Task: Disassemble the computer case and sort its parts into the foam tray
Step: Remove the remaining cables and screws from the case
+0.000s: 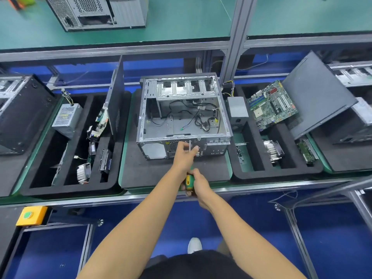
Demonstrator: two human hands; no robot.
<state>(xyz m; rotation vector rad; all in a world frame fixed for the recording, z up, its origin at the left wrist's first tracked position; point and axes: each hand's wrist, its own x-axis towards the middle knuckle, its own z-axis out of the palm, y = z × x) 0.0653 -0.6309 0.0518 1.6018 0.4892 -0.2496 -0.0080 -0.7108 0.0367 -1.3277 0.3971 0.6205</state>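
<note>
The open computer case (182, 115) lies on its side on a dark foam pad (161, 174) in the middle of the surface (128, 191), its side panel off and its rear face turned toward the person. Inside it the metal floor is bare except for loose black cables (201, 119) and the drive cage (185, 87) along the far wall. The right hand (198, 185) is curled round the green-and-yellow handle of a screwdriver (189, 181), whose thin shaft runs up to the rear edge of the case. The left hand (184, 154) reaches to that same edge, thumb and fingers pinching the shaft close to its tip; what the tip touches is hidden by the fingers. To the right sits the black foam tray (239, 172), its compartments holding a grey power supply (237, 110), a green motherboard (271, 105) standing tilted, a finned heatsink (272, 151), a small green card (307, 152) and a slot bracket (240, 152). A dark side panel (314, 97) leans at the tray's right end. On the left a second foam tray (26, 190) carries a like set of parts, among them another power supply (67, 117) and heatsink (83, 173). A yellow box with a green push button (31, 215) is fixed to the frame at lower left. No brand name or label can be read on any part.
</note>
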